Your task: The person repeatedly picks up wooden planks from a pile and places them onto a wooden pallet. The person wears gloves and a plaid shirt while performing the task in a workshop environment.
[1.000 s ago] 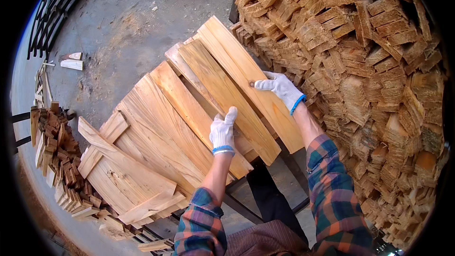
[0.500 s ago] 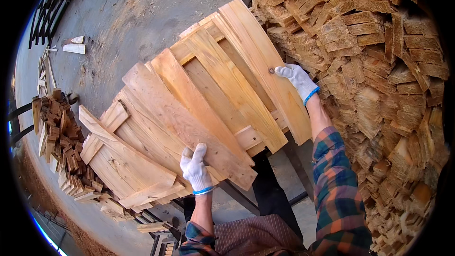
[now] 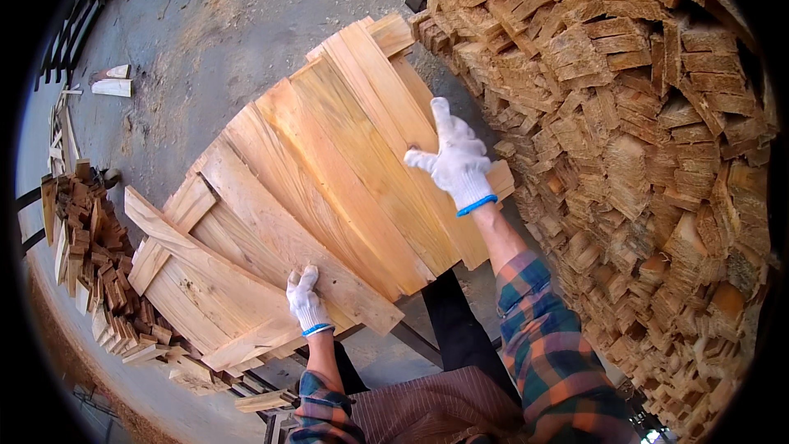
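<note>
Several pale wooden planks (image 3: 289, 173) lie side by side in a fan over crosspieces, at a slant in front of me. My left hand (image 3: 307, 300), in a white knitted glove with a blue cuff, is closed at the near edge of a light plank (image 3: 271, 234) left of the middle. My right hand (image 3: 457, 156), gloved alike, is over the rightmost plank (image 3: 386, 103) with thumb and forefinger spread apart. Its palm side is hidden. A crosspiece end (image 3: 500, 178) sticks out beside the right wrist. Further left, a narrow board (image 3: 205, 251) lies across other boards.
A tall heap of stacked rough wood pieces (image 3: 633, 156) fills the right side. Short brown offcuts (image 3: 99, 271) are piled at the left. Two pale scraps (image 3: 113, 82) lie on the grey floor (image 3: 205, 41). Dark metal bars (image 3: 74, 25) stand at the far left.
The right-hand planks have moved left against their neighbours, and the gaps between them have closed. My right hand has moved left with its fingers spread; my left hand has shifted slightly left.
</note>
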A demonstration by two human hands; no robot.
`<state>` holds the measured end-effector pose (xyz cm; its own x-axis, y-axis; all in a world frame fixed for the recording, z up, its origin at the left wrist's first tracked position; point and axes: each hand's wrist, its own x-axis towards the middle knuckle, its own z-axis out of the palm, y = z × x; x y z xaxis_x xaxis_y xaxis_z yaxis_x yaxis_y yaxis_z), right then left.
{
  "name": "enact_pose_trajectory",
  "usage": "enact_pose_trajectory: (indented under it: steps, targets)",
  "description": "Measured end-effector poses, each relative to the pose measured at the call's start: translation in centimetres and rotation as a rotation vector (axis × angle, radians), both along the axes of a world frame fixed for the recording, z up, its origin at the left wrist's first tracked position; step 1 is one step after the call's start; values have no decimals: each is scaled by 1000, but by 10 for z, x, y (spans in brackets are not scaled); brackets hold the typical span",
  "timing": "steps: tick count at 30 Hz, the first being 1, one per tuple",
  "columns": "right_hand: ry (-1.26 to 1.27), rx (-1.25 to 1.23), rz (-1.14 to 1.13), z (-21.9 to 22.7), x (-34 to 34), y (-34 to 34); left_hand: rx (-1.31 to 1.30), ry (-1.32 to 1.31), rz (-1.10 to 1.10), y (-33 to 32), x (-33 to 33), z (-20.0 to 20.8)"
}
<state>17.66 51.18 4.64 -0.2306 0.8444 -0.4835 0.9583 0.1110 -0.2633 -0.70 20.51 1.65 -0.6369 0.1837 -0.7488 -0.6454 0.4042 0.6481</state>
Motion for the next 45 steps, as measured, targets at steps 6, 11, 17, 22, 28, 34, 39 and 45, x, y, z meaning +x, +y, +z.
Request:
enact_pose_trajectory:
  steps: [6,11,17,22,28,34,39,45]
  targets:
    - [-242,-75,95,7,-13,0,-4,-57,-22,5,5,2]
    - [-244,-53,62,2,18,60,41,-11,-50,2,7,3]
    - [-57,-54,95,-11,29,51,28,-20,-43,2,1,1]
    - [79,-21,-23,27,7,13,-15,22,-120,-6,-2,-13]
    - [626,-297,-46,23,-45,-128,157,-91,-32,-13,-7,47]
    - [35,-100,423,50,-110,-109,144,47,-50,-127,-95,102]
    - [-234,141,903,43,-180,-25,36,231,83,-189,-165,36]
    - [-85,309,993,3,-201,42,-26,255,154,-192,-151,-5]
